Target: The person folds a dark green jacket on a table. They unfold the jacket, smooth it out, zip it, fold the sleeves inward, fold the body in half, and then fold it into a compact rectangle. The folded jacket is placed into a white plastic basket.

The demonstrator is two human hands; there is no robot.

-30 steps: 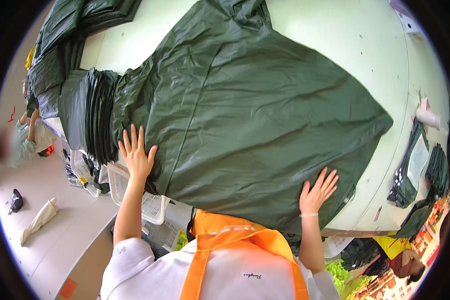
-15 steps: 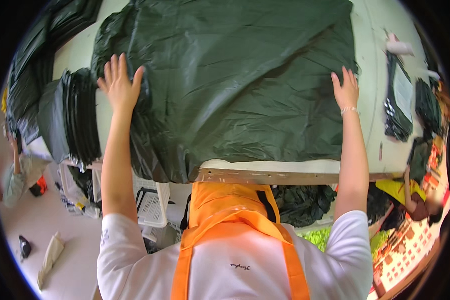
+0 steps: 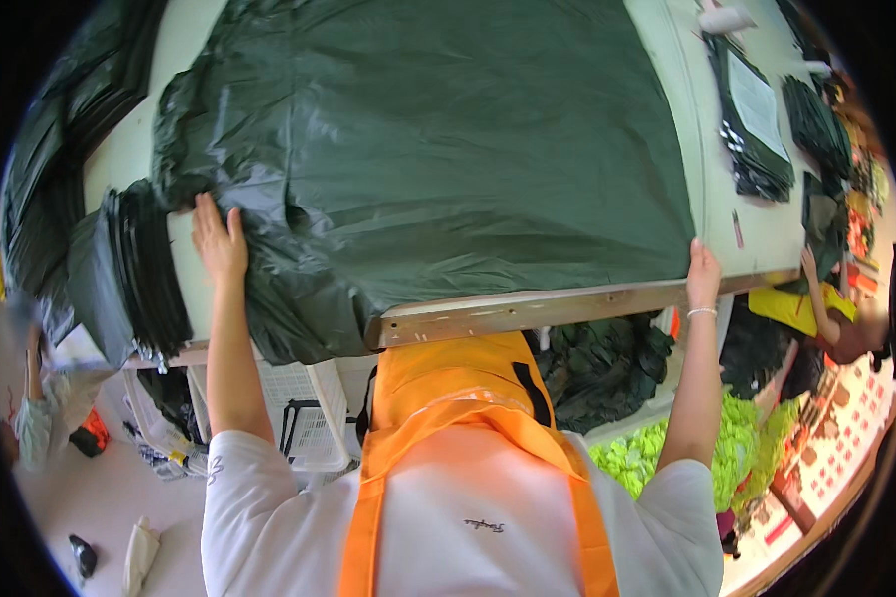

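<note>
While the right hand (image 3: 703, 276) pinches the sheet (image 3: 468, 149) at near right, the left hand (image 3: 219, 244), straight-fingered, meets its left edge.

head view | left fisheye, head-worn | faces down | near, above the table (image 3: 779, 234)

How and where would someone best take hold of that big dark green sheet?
Probably the near right corner of the dark green sheet, pinched from the right: the sheet lies thin and nearly flat there, and bare table beside that edge leaves room. The right hand is at that corner.
</note>
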